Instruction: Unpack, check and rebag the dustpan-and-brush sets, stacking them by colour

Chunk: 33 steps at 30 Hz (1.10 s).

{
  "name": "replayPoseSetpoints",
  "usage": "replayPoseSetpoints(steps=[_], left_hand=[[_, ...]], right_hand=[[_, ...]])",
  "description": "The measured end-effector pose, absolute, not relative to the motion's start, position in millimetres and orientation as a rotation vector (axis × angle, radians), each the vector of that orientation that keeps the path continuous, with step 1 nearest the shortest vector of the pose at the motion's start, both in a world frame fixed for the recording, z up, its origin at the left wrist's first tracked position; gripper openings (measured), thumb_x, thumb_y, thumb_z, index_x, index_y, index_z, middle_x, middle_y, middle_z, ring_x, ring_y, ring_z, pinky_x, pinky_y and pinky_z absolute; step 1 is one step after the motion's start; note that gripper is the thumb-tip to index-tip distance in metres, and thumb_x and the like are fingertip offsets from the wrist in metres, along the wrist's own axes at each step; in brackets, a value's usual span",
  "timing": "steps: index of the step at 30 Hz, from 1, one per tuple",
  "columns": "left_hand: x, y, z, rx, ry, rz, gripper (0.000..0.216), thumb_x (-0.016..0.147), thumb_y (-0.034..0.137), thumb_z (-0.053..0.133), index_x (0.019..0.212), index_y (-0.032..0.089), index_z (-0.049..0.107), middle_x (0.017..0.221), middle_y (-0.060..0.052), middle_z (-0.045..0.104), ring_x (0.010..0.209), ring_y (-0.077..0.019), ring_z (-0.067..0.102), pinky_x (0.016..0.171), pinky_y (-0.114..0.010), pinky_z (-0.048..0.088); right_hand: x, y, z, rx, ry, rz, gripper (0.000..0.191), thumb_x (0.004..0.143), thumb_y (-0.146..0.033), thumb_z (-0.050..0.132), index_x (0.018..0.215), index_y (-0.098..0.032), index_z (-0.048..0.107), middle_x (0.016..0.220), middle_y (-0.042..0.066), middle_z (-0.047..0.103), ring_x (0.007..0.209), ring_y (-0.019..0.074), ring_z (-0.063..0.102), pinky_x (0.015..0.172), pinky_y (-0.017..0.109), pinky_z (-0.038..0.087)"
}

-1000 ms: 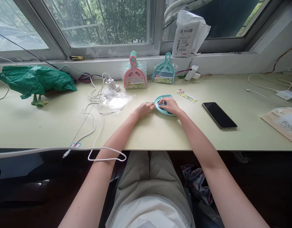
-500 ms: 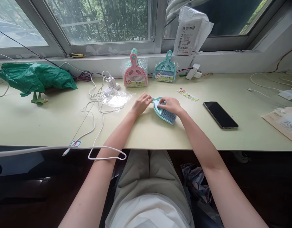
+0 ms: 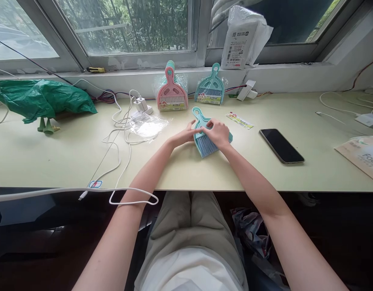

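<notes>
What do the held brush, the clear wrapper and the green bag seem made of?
Brush: probably moulded plastic, smooth satin teal; fine, even bristles look synthetic.
Wrapper: likely thin plastic film, glossy, see-through, crinkled with glare.
Green bag: apparently thin plastic, softly shiny, creased.

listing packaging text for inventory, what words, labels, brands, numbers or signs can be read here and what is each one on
"Face": beige packet, far right; smaller print unreadable.
White package: printed lines, too small to read.
Pink brush set's card: too small.
Rear teal brush set's card: too small.
Loose card: too small.
Blue-edged sticker: too small.
Front teal brush set: no text visible.
</notes>
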<state>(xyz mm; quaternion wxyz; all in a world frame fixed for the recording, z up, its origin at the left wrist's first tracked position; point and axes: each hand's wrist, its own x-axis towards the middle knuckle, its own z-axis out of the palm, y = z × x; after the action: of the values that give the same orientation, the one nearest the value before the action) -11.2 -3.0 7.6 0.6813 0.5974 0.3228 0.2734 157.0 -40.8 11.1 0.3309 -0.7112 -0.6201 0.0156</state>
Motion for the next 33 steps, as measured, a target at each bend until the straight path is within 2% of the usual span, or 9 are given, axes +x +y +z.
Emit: replayPoseSetpoints(steps=[3,7,10,13,16,19,22,29,33], left_hand=[[-10,-12,8,1.344,0.704,0.6,0.088,0.07,0.024,0.078,0.142,0.028,0.029,0.109,-0.004,0.064,0.108,-0.0216,0.064,0.095,-0.037,0.049],[-15,-1,5,1.276,0.803,0.656,0.062,0.066,0.018,0.078,0.118,0.019,0.045,0.103,-0.005,0.064,0.106,-0.0206,0.063,0.095,-0.036,0.049],[-24,14,2,1.252,0.859,0.708,0.051,0.065,0.015,0.076,0.108,0.019,0.049,0.102,-0.004,0.063,0.102,-0.0197,0.064,0.091,-0.033,0.05],[-32,23,-1,1.236,0.856,0.781,0.047,0.068,0.015,0.069,0.111,0.022,0.05,0.104,-0.004,0.063,0.1,-0.0203,0.064,0.086,-0.033,0.051],[-35,25,-2,1.233,0.843,0.848,0.048,0.072,0.017,0.062,0.117,0.023,0.049,0.108,-0.005,0.064,0.104,-0.0225,0.063,0.086,-0.035,0.052],[-37,25,-3,1.241,0.821,0.875,0.051,0.071,0.019,0.061,0.12,0.023,0.05,0.11,-0.005,0.065,0.105,-0.0235,0.063,0.087,-0.036,0.052],[-38,25,-3,1.241,0.801,0.876,0.053,0.069,0.02,0.062,0.121,0.022,0.051,0.108,-0.005,0.066,0.104,-0.0232,0.063,0.088,-0.036,0.051],[-40,24,-2,1.244,0.798,0.868,0.052,0.069,0.02,0.06,0.121,0.021,0.052,0.103,-0.006,0.066,0.101,-0.0236,0.064,0.086,-0.037,0.051],[-40,25,-3,1.236,0.817,0.871,0.05,0.07,0.019,0.06,0.119,0.021,0.052,0.101,-0.006,0.066,0.1,-0.0237,0.064,0.084,-0.037,0.051]], right_hand=[[159,-40,10,-1.851,-1.635,0.047,0.018,0.08,-0.04,0.063,0.085,-0.023,0.066,0.097,0.007,0.072,0.09,0.0255,0.064,0.075,0.034,0.046],[164,-38,12,-1.78,-1.687,0.136,0.022,0.087,-0.042,0.055,0.091,-0.024,0.069,0.101,0.005,0.072,0.093,0.0253,0.064,0.077,0.034,0.045],[175,-32,14,-1.814,-1.619,0.162,0.028,0.091,-0.04,0.048,0.097,-0.023,0.07,0.102,0.008,0.072,0.091,0.0262,0.063,0.079,0.035,0.044],[200,-21,8,-1.906,-1.494,0.095,0.031,0.092,-0.035,0.043,0.102,-0.02,0.069,0.11,0.012,0.068,0.093,0.0271,0.061,0.084,0.038,0.043],[236,-12,-7,-2.057,-1.378,-0.019,0.032,0.089,-0.033,0.049,0.113,-0.021,0.066,0.127,0.014,0.06,0.117,0.0318,0.05,0.096,0.047,0.037],[269,-9,-25,-2.218,-1.272,-0.057,0.042,0.087,-0.035,0.055,0.123,-0.014,0.059,0.139,0.02,0.05,0.128,0.035,0.039,0.102,0.053,0.031],[285,-9,-35,-2.276,-1.288,-0.011,0.04,0.087,-0.034,0.054,0.121,-0.013,0.061,0.134,0.021,0.053,0.126,0.0345,0.042,0.104,0.052,0.03],[278,-1,-34,-2.206,-1.392,0.1,0.022,0.085,-0.021,0.057,0.102,-0.024,0.07,0.12,0.011,0.061,0.119,0.0304,0.048,0.099,0.051,0.037],[288,12,-45,-2.144,-1.398,0.117,0.036,0.077,-0.021,0.066,0.113,-0.019,0.065,0.114,0.014,0.059,0.116,0.0288,0.048,0.098,0.046,0.041]])
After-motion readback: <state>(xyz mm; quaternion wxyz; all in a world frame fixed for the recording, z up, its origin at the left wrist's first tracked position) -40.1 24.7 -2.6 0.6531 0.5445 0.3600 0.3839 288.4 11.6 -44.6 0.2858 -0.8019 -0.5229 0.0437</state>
